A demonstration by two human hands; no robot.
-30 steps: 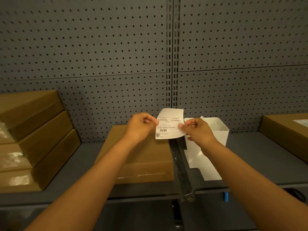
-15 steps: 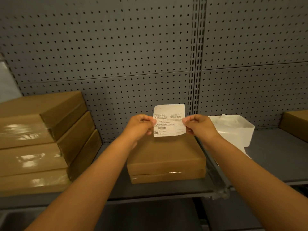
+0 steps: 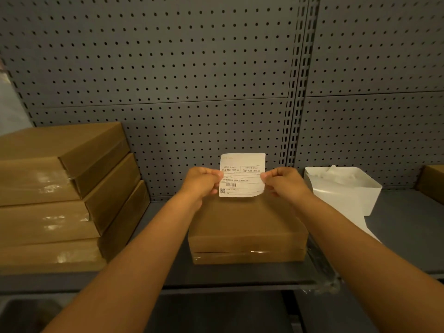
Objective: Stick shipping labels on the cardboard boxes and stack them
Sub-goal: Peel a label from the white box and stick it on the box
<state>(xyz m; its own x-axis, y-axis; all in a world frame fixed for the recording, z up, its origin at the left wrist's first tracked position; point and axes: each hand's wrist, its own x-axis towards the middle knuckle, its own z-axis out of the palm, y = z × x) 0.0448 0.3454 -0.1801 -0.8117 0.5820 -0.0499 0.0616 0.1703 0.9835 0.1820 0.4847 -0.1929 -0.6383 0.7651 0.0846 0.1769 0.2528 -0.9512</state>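
The fingers (image 3: 217,175) of the left hand (image 3: 201,182) pinch the left edge of the shipping label (image 3: 242,175), and those of the right hand (image 3: 282,182) pinch its right edge, so both are clamped on the paper, which hangs upright between them with its printed face toward the camera. The label's long side runs roughly left to right, its bottom edge curling slightly and hovering just above the back part of the cardboard box (image 3: 247,227).

That box lies directly below and in front of the fingers, flat on the shelf (image 3: 168,272), near its front edge and toward the right end of this bay. Its bare brown top faces up, square to the label, so the coming move looks like a tilt forward and a drop down onto it. Both hands are about equally near.

Out at the shelf's left end a stack of three boxes (image 3: 60,200) stands well apart from it. To the right, past the upright post, sits a white bin (image 3: 348,191).
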